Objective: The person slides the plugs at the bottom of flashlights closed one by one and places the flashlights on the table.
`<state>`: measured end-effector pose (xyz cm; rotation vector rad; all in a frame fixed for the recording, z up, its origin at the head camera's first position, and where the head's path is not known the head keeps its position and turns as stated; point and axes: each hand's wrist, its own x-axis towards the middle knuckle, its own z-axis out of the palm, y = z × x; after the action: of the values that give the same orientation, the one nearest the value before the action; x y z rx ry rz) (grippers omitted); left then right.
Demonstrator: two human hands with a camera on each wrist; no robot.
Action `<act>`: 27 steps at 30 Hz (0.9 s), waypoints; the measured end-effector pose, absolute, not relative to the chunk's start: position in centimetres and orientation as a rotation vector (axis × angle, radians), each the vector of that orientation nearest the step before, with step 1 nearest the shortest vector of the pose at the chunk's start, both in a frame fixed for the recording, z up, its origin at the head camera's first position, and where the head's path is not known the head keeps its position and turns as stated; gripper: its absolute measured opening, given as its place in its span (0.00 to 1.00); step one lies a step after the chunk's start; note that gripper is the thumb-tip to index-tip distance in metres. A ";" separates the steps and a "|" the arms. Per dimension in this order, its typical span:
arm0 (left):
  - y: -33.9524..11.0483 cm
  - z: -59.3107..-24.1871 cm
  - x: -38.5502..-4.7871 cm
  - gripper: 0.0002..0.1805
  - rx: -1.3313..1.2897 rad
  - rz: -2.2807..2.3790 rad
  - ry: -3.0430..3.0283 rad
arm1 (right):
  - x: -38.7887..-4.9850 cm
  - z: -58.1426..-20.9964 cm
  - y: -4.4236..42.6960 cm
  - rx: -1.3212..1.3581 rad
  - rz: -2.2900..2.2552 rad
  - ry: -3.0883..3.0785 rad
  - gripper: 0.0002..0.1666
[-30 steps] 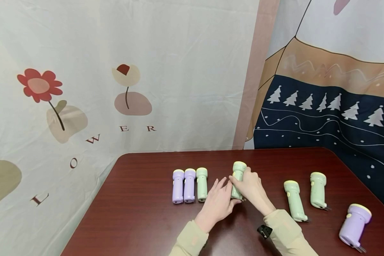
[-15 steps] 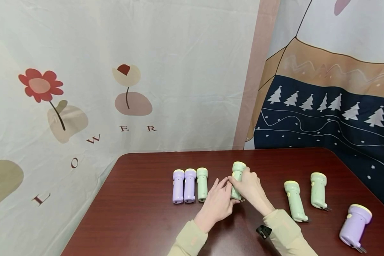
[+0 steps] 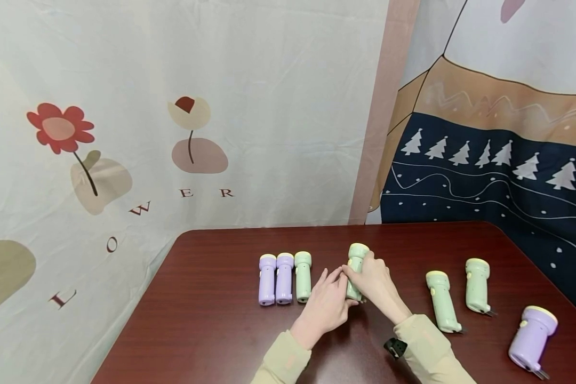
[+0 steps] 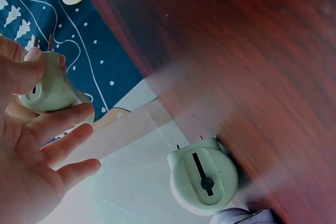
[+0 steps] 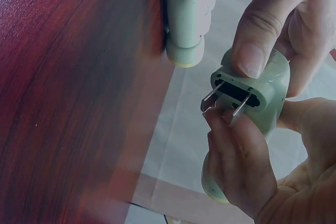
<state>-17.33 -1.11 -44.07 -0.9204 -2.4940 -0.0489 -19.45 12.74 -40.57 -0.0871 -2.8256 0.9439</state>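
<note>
A light green flashlight [image 3: 358,252] is between both hands near the table's middle. My right hand [image 3: 376,282] wraps its fingers around the body from the right. From the left, my left hand [image 3: 324,306] holds it, the thumb on the plug end and the fingers spread along the side. Two metal prongs [image 5: 211,98] stick out of that end in the right wrist view, with fingertips close against them. To the left, two purple flashlights [image 3: 266,280] and a green flashlight [image 3: 303,277] stand side by side in a row.
At the right are two green flashlights [image 3: 444,301] and a larger purple flashlight [image 3: 532,336], with prongs out. The dark red table [image 3: 211,320] ends at the back against a printed curtain [image 3: 288,133].
Both hands stay on the same green flashlight, with only slight shifts. Everything else on the table keeps its place.
</note>
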 end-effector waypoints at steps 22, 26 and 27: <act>-1.1 -44.0 -17.3 0.29 -0.893 0.026 -2.481 | -19.5 -40.6 12.4 -0.074 0.918 -2.832 0.35; -1.3 -43.9 -17.3 0.29 -0.912 0.016 -2.473 | -19.5 -40.6 12.3 -0.069 0.921 -2.822 0.34; -1.3 -43.9 -17.3 0.29 -0.916 0.011 -2.472 | -19.5 -40.6 12.3 -0.067 0.920 -2.820 0.35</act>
<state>-17.33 -1.30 -43.89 -0.9163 -2.4718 0.0107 -19.50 12.31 -40.61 -0.0670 -2.8198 0.9201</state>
